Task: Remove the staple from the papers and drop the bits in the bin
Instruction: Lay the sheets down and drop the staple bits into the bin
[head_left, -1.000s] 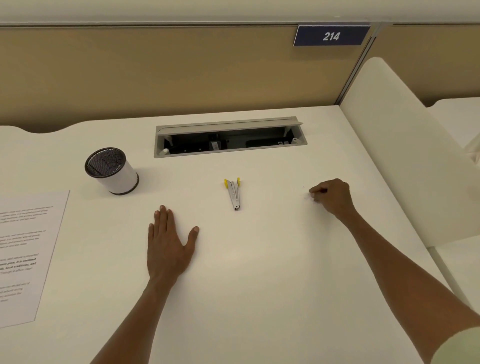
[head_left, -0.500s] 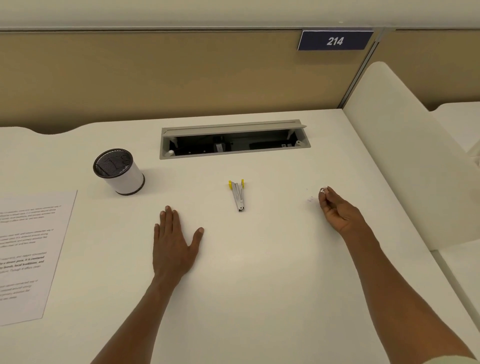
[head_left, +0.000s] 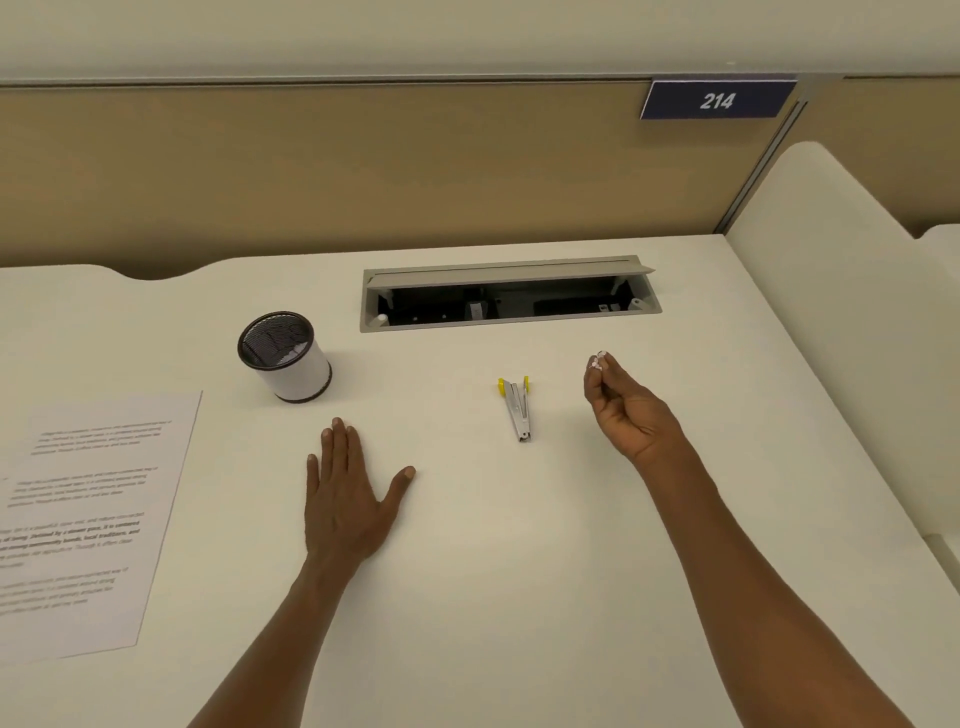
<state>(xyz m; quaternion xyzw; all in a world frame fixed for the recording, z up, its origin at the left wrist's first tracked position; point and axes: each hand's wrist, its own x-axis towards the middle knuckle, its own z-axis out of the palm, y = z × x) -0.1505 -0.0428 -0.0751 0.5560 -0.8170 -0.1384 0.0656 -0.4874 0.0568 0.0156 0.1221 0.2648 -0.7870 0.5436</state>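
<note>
I see my left hand (head_left: 347, 499) lying flat on the white counter (head_left: 519, 571), palm down, its fingers (head_left: 340, 441) straight and spread a little, holding nothing. My right hand (head_left: 626, 405) is lifted off the counter, palm turned up, and its fingers (head_left: 597, 371) are curled together and pinch something small and pale, the staple bits (head_left: 601, 357), at the fingertips; it is too small for me to make out its shape.

Between my two hands, the staple remover (head_left: 517, 408) lies on the counter, a thin metal tool with yellow tabs at its far end, touched by neither hand. The bin (head_left: 284, 356), a small round white cup with a dark mesh inside and a dark rim, stands upright to the far left of my left hand, well apart from my right hand. The papers (head_left: 85, 519) lie flat at the left edge of the counter, printed side up, near my left forearm but not touching it.

Behind the staple remover, a grey cable hatch (head_left: 511, 293) set into the counter stands open, with dark parts inside. A blue sign (head_left: 718, 100) reading 214 hangs on the tan partition (head_left: 311, 176). A white chair back (head_left: 831, 322) stands at the right.
</note>
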